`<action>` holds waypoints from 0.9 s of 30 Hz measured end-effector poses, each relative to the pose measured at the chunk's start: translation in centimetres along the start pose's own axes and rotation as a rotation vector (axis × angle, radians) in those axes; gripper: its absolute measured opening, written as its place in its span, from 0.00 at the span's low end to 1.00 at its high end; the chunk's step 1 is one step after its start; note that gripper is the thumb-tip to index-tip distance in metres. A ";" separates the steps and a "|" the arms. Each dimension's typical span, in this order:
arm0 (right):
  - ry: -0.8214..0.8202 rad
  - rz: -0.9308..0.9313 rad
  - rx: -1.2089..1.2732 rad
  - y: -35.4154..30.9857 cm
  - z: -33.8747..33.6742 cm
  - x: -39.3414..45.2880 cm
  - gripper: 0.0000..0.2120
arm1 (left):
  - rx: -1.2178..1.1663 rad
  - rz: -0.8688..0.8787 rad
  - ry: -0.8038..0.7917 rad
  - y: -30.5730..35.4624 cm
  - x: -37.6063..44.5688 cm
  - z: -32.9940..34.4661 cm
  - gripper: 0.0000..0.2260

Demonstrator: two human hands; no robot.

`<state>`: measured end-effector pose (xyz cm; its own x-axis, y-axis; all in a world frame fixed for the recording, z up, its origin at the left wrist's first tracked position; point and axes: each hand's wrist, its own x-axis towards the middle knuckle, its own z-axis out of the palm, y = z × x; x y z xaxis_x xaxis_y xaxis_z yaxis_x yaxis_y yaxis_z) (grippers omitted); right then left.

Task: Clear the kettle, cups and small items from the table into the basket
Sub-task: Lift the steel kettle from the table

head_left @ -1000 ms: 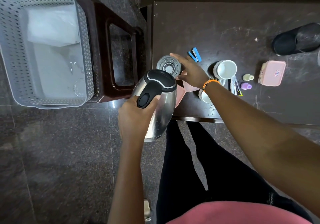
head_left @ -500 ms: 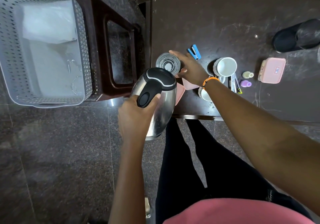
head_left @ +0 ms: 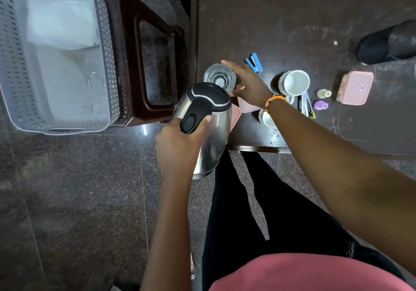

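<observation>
My left hand (head_left: 180, 143) grips the black handle of a steel kettle (head_left: 208, 130), held in the air off the near left corner of the dark table (head_left: 292, 27). My right hand (head_left: 248, 83) reaches over the table with fingers spread, beside a clear glass (head_left: 219, 79); whether it touches the glass I cannot tell. A white cup (head_left: 295, 82) stands to the right. Another white cup (head_left: 267, 118) shows partly under my wrist. The grey perforated basket (head_left: 108, 49) sits at the left on a dark stool.
On the table lie a blue stapler (head_left: 254, 63), a pink box (head_left: 355, 88), a pale small bottle (head_left: 323, 93), a purple small bottle (head_left: 320, 104), pens (head_left: 307, 108), a pink tray (head_left: 246, 108) under my hand, and a black object (head_left: 387, 45) at far right. White cloth lines the basket.
The view has shifted slightly. My right hand has edged further left along the glass; the kettle stays in my left hand at about the same place.
</observation>
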<state>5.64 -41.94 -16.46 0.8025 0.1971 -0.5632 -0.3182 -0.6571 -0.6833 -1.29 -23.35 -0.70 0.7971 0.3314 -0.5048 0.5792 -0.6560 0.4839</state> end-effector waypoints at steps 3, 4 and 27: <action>-0.004 0.005 0.011 -0.1 -0.1 0.0 0.40 | 0.002 -0.017 -0.005 0.1 0.1 -0.1 0.20; -0.005 0.006 0.015 -0.2 -0.1 0.0 0.40 | 0.002 -0.021 -0.008 0.2 0.2 -0.1 0.20; -0.003 -0.009 0.036 0.9 0.4 0.6 0.40 | -0.010 -0.066 -0.027 1.3 0.3 -0.3 0.19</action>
<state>5.58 -42.15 -17.60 0.8041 0.2050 -0.5581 -0.3287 -0.6289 -0.7046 -0.29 -23.92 -0.01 0.7523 0.3553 -0.5548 0.6320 -0.6268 0.4557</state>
